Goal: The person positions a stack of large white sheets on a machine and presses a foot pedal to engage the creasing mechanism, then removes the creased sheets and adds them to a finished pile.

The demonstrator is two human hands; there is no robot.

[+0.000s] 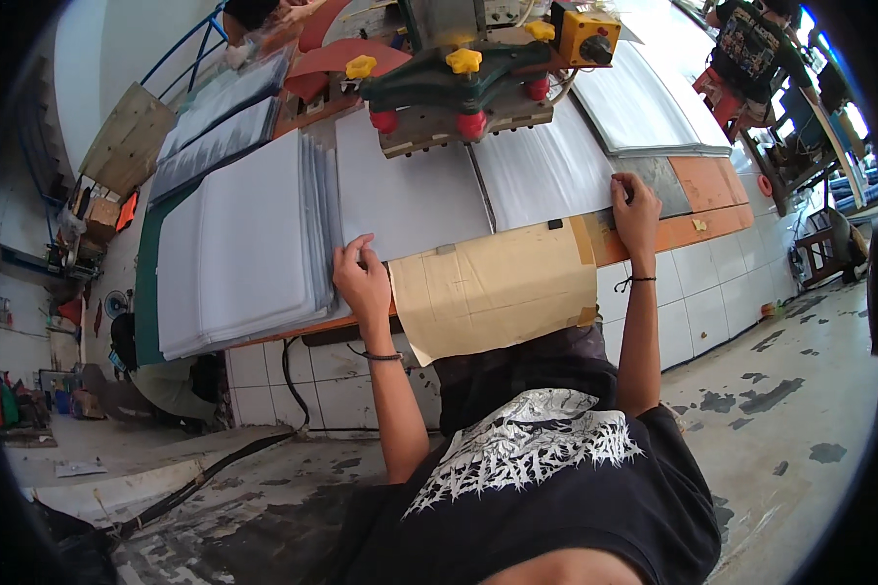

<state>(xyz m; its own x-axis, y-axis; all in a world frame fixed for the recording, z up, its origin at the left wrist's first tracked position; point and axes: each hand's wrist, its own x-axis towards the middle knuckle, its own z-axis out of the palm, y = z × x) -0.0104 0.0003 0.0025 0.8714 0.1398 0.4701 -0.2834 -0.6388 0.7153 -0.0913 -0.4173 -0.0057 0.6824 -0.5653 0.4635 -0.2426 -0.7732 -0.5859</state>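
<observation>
Two thin, whitish, see-through plastic sheets lie side by side below the press head: a left sheet (410, 185) and a right sheet (546, 166), with a narrow dark gap between them. My left hand (363, 285) is at the near left corner of the left sheet, fingers curled in; what they pinch, if anything, is hidden. At the outer edge of the right sheet, my right hand (637, 210) has its thumb and fingers pressed together on the sheet's margin. A tan cardboard flap (498, 292) with tape along its side hangs over the table's front edge between my hands.
Above the sheets sits a green press head (458, 83) with yellow knobs and red feet; a yellow control box (585, 39) is beside it. Sheet stacks stand at left (244, 244) and back right (644, 97). A person (761, 58) sits farther off at right.
</observation>
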